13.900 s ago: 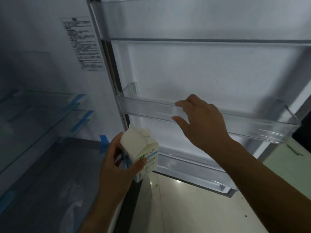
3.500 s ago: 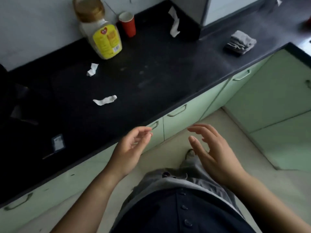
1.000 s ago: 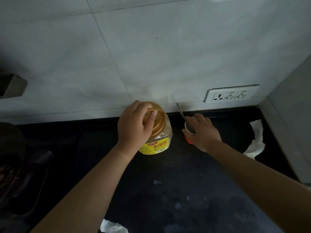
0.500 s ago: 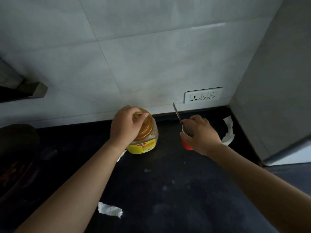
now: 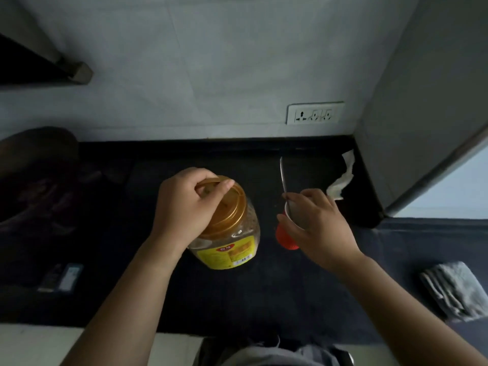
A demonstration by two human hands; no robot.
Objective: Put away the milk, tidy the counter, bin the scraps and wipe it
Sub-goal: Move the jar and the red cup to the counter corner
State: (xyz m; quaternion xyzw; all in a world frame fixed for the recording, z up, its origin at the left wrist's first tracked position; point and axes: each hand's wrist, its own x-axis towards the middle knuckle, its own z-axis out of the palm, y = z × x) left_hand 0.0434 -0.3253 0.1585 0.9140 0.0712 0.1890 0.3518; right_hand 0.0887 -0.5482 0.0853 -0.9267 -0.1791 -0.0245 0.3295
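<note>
My left hand (image 5: 184, 207) grips the gold lid of a clear plastic jar (image 5: 232, 244) with a yellow label, which looks lifted and tilted over the black counter (image 5: 264, 299). My right hand (image 5: 319, 225) holds a red paper cup (image 5: 284, 237) by its rim; a metal spoon (image 5: 283, 178) stands in the cup with its handle pointing up and away. A crumpled white paper scrap (image 5: 342, 180) lies at the back right, by the grey fridge side. A folded grey cloth (image 5: 454, 291) rests on the counter at the right.
A white wall socket (image 5: 314, 113) sits above the counter's back edge. The grey fridge side (image 5: 422, 101) walls off the right. A dark round pan or stove (image 5: 37, 175) fills the left. A small dark flat object (image 5: 62, 277) lies at the front left.
Both hands have drawn the jar and the cup nearer to me, away from the wall. The view has dropped, so the counter's front edge and the grey cloth show.
</note>
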